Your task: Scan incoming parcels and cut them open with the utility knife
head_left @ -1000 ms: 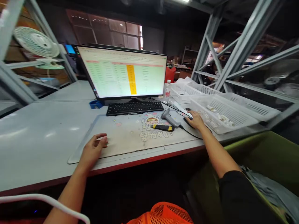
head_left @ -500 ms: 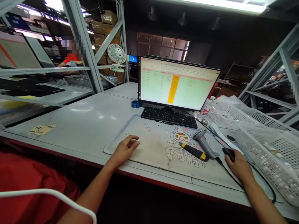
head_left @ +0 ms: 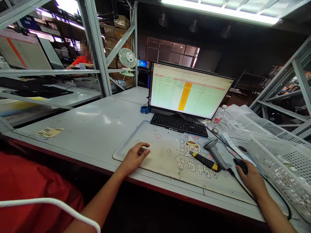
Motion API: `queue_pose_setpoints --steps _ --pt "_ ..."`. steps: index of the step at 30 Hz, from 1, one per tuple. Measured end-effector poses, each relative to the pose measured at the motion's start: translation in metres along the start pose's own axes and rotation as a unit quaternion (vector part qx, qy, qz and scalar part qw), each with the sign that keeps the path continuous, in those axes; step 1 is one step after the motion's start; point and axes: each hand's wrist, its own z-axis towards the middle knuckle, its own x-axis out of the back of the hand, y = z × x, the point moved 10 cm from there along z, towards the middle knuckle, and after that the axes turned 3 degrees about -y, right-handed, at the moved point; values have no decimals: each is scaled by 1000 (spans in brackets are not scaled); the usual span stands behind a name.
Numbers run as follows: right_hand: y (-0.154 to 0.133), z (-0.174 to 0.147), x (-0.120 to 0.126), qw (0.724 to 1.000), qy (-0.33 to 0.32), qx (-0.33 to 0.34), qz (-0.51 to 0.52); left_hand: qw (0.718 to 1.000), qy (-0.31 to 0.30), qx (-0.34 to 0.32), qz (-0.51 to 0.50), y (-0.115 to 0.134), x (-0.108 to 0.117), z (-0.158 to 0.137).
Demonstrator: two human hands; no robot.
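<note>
My right hand [head_left: 252, 179] rests over a black computer mouse [head_left: 240, 165] at the right end of the desk mat [head_left: 155, 161]. Near the mat's left front edge lies my left hand [head_left: 135, 158], fingers loosely curled and apart, holding nothing. Between the hands, a black and yellow utility knife [head_left: 205, 161] lies on the printed mat. Beside it is a grey barcode scanner [head_left: 217, 153] with its cable running toward me. Behind the mat stand a black keyboard [head_left: 178, 124] and a monitor [head_left: 190, 90] displaying a spreadsheet with an orange column.
White perforated baskets [head_left: 274, 161] line the right side. A blue tape dispenser-like object [head_left: 145, 110] sits left of the monitor. Paper labels [head_left: 50, 132] are stuck at the left. A small fan [head_left: 127, 58] is clipped to the metal frame [head_left: 97, 48]; another person [head_left: 84, 60] sits beyond it.
The whole view has shifted slightly, so the desk and hands appear a little further right and lower. Both hands keep their places on the mat, and the spreadsheet's displayed rows look different.
</note>
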Motion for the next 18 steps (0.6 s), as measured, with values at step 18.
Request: queue_pose_setpoints --steps 18 --pt "-7 5 3 999 16 -4 29 983 169 -65 7 10 40 -27"
